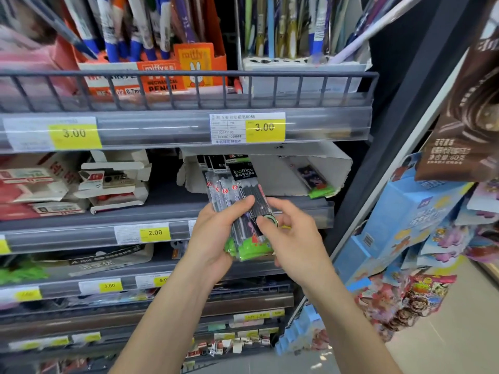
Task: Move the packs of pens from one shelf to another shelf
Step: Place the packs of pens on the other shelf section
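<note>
A bundle of several pen packs (237,201), clear sleeves with black headers and green bottoms, is held upright in front of the second shelf (167,209). My left hand (213,236) grips the bundle from the left, fingers curled over its front. My right hand (286,233) pinches the bundle's right edge with thumb and fingers. One more pack (316,182) of the same kind lies in the torn white carton (272,171) behind the bundle.
The top shelf (189,103) has a wire rail and holds orange pen display boxes (151,74). White and red boxes (113,182) lie on the second shelf's left. Lower shelves hold more stationery. Hanging snack bags and blue packs (405,228) crowd the right.
</note>
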Demonstrator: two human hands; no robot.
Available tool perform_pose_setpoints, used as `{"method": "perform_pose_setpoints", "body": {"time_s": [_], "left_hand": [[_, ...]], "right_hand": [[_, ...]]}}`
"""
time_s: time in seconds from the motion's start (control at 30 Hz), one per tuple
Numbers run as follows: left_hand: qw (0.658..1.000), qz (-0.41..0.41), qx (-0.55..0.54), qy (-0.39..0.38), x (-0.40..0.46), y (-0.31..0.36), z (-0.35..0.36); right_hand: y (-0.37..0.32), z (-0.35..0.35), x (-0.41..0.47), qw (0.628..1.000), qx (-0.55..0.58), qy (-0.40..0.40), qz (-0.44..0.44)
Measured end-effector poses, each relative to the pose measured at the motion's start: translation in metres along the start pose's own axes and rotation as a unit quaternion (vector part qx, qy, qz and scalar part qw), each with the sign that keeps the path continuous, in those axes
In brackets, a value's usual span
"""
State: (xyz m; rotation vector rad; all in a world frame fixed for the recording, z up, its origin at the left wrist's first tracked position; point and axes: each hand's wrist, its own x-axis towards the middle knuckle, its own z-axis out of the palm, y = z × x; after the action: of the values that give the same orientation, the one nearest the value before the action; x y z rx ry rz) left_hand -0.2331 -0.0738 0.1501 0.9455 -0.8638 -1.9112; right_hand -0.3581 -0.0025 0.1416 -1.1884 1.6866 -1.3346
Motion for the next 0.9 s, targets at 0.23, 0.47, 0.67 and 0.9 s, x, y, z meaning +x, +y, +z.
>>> {"method": "perform_pose_setpoints", "body": {"time_s": [0.23, 0.47, 0.67, 0.9], "left_hand": [[0.999, -0.03, -0.02, 0.0, 0.0, -0.001, -0.002], [0.999, 0.029, -0.011, 0.019, 0.002, -0.005, 0.001], [0.999, 0.024, -0.024, 0.029, -0.003, -0.004, 0.005], [0.998, 0.011, -0.033, 0.049, -0.01, -0.002, 0.002]], "right_hand": [[-0.001, -0.008, -0.002, 0.996, -0.025, 0.08, 0.019], [-0.003, -0.011, -0.013, 0.997, 0.037, 0.063, 0.019], [-0.001, -0.02, 0.002, 0.984, 0.076, 0.154, 0.038], [-0.011, -0.027, 0.059, 0.926, -0.292, 0.238, -0.025]]}}
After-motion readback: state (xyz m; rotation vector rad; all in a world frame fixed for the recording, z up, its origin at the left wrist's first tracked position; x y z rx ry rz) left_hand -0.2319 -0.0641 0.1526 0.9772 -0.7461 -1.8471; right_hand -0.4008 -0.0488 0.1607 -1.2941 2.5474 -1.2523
